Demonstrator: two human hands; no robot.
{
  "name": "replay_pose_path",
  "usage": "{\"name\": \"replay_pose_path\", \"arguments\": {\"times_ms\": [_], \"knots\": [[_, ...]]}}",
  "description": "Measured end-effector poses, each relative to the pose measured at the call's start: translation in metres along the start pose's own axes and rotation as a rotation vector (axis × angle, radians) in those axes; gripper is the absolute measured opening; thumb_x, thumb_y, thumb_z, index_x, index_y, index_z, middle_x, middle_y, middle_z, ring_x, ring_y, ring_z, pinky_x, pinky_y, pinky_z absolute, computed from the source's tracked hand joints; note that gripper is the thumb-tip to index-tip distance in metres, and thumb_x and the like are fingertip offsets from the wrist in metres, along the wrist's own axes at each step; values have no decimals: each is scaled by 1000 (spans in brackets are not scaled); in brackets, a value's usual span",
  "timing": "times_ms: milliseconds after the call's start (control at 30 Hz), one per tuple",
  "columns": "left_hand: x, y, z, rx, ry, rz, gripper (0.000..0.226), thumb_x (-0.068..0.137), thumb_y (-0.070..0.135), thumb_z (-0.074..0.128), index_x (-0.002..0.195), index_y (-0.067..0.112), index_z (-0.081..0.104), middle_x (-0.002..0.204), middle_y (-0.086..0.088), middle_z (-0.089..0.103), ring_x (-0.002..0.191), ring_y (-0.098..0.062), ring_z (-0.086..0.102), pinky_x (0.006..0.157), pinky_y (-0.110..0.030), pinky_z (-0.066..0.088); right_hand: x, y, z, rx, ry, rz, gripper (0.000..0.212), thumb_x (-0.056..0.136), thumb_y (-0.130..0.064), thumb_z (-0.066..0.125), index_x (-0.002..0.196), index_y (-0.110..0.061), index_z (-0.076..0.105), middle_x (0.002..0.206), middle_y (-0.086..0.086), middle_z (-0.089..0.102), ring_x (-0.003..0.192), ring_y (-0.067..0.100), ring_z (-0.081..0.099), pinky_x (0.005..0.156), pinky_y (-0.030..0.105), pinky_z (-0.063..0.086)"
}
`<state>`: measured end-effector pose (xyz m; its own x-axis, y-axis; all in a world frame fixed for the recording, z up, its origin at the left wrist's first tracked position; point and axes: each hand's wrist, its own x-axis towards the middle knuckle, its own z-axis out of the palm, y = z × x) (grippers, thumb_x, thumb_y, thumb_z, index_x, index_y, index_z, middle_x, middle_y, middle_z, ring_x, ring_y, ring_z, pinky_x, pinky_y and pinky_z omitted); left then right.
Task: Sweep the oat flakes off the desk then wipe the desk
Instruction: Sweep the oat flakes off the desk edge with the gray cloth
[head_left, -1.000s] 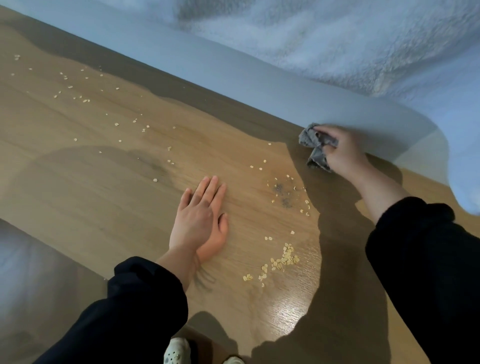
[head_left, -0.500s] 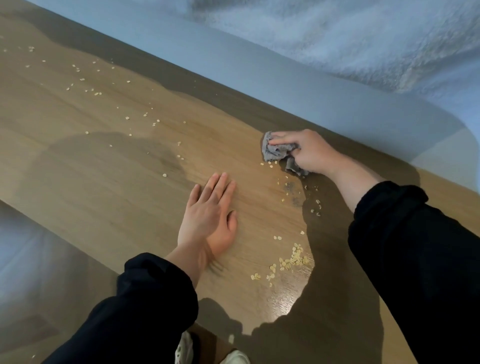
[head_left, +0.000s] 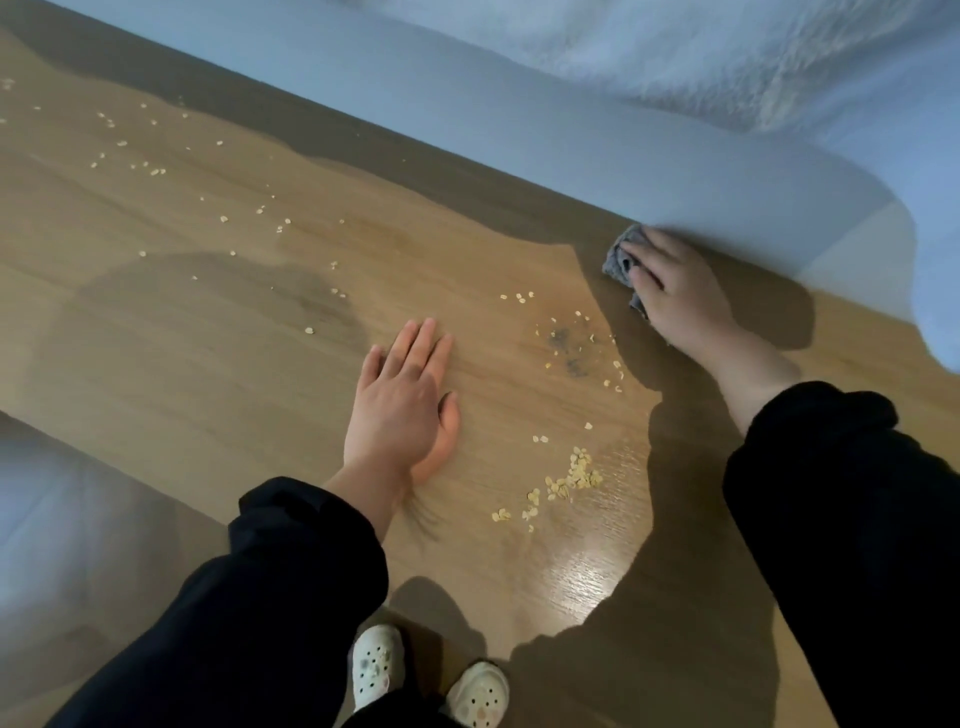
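Note:
A wooden desk (head_left: 218, 374) runs across the view. Oat flakes lie scattered over its far left (head_left: 156, 170), and a small pile of oat flakes (head_left: 574, 478) sits near the front edge. My left hand (head_left: 402, 405) rests flat on the desk with straight fingers, left of the pile. My right hand (head_left: 675, 291) holds a grey cloth (head_left: 621, 257) down on the desk at its far edge, against the pale wall. A dark smudge (head_left: 566, 353) with a few flakes around it lies between my hands.
A pale grey wall (head_left: 519, 135) borders the desk's far edge. Below the front edge I see my two white clogs (head_left: 426, 680) on the floor. My dark sleeves (head_left: 852, 519) cast shadows over the right part of the desk.
My right hand swept the cloth left to the flakes by the smudge, then back right to the desk's far edge. My left hand stayed flat in place.

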<state>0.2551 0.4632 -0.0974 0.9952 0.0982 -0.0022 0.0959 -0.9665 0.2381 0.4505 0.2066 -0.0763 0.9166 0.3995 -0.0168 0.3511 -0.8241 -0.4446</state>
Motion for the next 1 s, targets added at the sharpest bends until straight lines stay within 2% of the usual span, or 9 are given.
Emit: {"name": "replay_pose_path", "arguments": {"times_ms": [133, 233, 333, 433, 533, 600, 767, 900, 1000], "knots": [[-1, 0, -1, -2, -30, -21, 61, 93, 33, 38, 151, 17, 27, 160, -1, 17, 149, -15, 7, 120, -40, 7, -23, -20, 10, -34, -106, -202, 38, 102, -15, 44, 139, -14, 51, 155, 5, 34, 144, 26, 28, 118, 47, 21], [-2, 1, -2, -18, -24, -28, 62, 94, 30, 44, 152, 18, 25, 161, 1, 14, 149, -13, 4, 121, -39, 5, -22, -12, -3, -9, -120, -132, 40, 103, -14, 40, 143, -18, 47, 158, -2, 29, 146, 21, 22, 120, 45, 15], [-1, 0, 0, -34, -14, -29, 61, 94, 29, 45, 152, 17, 27, 161, 0, 16, 149, -14, 6, 120, -40, 7, -18, -5, 0, 7, -4, -13, 40, 102, -13, 43, 141, -18, 50, 157, 0, 32, 145, 22, 25, 119, 50, 19], [-2, 0, 0, -38, -4, -29, 62, 92, 34, 37, 151, 17, 30, 160, -1, 20, 148, -15, 9, 120, -41, 9, -34, -26, 19, 39, -29, -108, 42, 98, -11, 44, 138, -19, 53, 155, 4, 34, 144, 23, 29, 119, 48, 24], [-2, 0, 1, -46, 5, -23, 65, 88, 37, 33, 149, 15, 33, 159, -2, 23, 148, -16, 13, 119, -43, 11, -58, -46, 26, 66, -153, -212, 46, 97, -4, 48, 141, -18, 49, 157, 2, 29, 143, 12, 19, 118, 24, 3], [-2, 0, 1, -41, 9, -25, 64, 89, 36, 35, 150, 16, 32, 159, -2, 23, 148, -16, 12, 119, -42, 10, -62, -48, 25, 62, -201, -273, 48, 95, 3, 49, 141, -15, 49, 156, 3, 30, 145, 14, 21, 113, 10, 0], [-3, 2, -1, -50, -6, -39, 64, 89, 36, 32, 151, 17, 29, 160, 0, 18, 148, -13, 8, 120, -40, 7, -36, -30, 4, 121, -153, -110, 50, 98, -1, 46, 144, -19, 44, 159, 1, 24, 148, 19, 18, 122, 37, 10], [-2, 1, -1, -52, -13, -41, 62, 93, 32, 39, 152, 18, 27, 161, 1, 16, 148, -13, 5, 120, -40, 5, -45, -46, 15, 92, -101, -148, 48, 98, 0, 45, 143, -17, 46, 159, 1, 24, 148, 19, 17, 114, 14, 1], [-2, 1, -1, -46, -12, -46, 61, 94, 32, 39, 152, 17, 26, 161, 1, 15, 148, -13, 5, 120, -40, 5, -63, -55, 25, 27, -222, -323, 49, 98, -4, 48, 143, -23, 45, 158, -5, 25, 147, 14, 16, 118, 23, 3]]}}
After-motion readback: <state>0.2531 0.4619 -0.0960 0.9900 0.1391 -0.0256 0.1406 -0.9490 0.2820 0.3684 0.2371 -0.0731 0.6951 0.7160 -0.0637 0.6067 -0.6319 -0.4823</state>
